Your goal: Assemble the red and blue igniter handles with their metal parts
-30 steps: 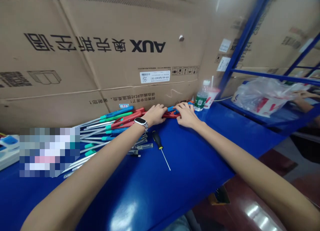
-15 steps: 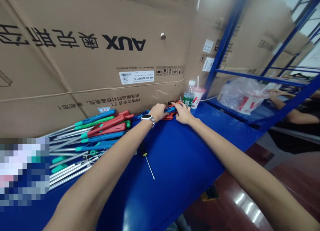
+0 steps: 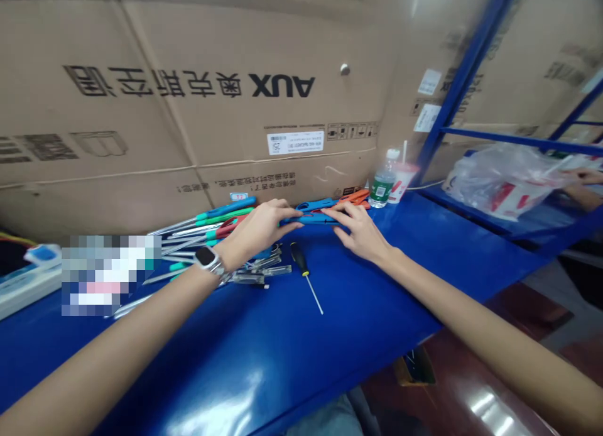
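My left hand [image 3: 264,225], with a watch on its wrist, pinches the left end of a blue plastic piece [image 3: 313,218]. The fingers of my right hand [image 3: 360,230] close on the right end of the same piece. Behind it lie another blue piece and orange pieces [image 3: 354,198] by the cardboard. A screwdriver [image 3: 306,274] with a black and yellow handle rests on the blue table [image 3: 282,342] just in front of my hands. Metal rods with blue, green and red handles [image 3: 228,208] are piled to the left, partly hidden by my left hand.
A water bottle [image 3: 382,179] and a paper cup with a straw [image 3: 402,179] stand at the back right. Large cardboard [image 3: 188,128] lines the back. A blue metal frame [image 3: 464,78], a bagged cup [image 3: 516,194] and another person's hand [image 3: 581,177] are farther right.
The view has shifted left. My hands have moved apart and now hold a blue piece between them, in front of the pile. More of the screwdriver handle shows.
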Motion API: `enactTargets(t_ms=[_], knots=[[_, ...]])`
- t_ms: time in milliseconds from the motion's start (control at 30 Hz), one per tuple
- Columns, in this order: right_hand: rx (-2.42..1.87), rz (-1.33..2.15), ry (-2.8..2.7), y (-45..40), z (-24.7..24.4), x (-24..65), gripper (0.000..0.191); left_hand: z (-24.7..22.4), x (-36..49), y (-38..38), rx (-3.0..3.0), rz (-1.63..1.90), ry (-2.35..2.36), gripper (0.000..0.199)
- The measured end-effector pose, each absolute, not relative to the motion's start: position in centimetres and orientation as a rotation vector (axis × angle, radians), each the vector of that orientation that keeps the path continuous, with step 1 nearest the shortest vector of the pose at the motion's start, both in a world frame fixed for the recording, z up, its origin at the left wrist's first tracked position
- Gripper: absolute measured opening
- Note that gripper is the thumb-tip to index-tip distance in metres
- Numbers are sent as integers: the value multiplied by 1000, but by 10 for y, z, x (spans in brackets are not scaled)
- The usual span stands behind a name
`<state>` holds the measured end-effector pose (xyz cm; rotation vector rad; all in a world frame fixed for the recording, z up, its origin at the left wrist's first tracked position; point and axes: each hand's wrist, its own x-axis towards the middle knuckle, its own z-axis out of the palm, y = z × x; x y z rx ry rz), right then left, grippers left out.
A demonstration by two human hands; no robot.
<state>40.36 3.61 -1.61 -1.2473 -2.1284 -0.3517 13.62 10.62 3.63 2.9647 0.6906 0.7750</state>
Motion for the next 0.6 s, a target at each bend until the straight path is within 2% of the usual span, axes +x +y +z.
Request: enactTargets(t_ms=[233,300,467,600], knots=[[-1014,-130,-2423,-25,-15,297,54,9,8,17,2938,755,747,31],[-987,-35,-2481,-39,-16,272,50,-2,-17,-3,2872,720,812,30],[-955,175,-2521,-49,-21,233,46,-19,-48,-27,2746,657,941,25],[-963,328,-2390,-41,-24,227,36,-19,-52,-29,2670,732,935,23]])
